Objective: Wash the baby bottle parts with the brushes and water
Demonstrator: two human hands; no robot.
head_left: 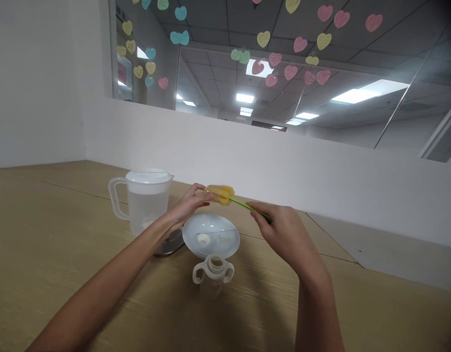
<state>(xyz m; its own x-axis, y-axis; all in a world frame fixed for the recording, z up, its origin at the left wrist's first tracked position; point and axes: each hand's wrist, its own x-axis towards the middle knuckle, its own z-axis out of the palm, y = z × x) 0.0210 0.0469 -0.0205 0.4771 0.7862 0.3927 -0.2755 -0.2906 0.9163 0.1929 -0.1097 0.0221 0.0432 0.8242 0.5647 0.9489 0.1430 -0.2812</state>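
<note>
My right hand [284, 230] is closed on the green handle of a bottle brush, whose yellow sponge head [220, 193] is held up over the table. The fingertips of my left hand [190, 203] pinch that sponge head from the left. Below the two hands a white plate [210, 233] lies on the wooden table [64, 244] with small pale parts on it. In front of the plate stands an open baby bottle [212, 271] with two side handles.
A clear plastic pitcher [142, 200] with a lid and some water stands left of the plate. A metal lid or dish [170, 244] lies partly under my left wrist. A white wall and a window with heart stickers [269, 58] rise behind the table.
</note>
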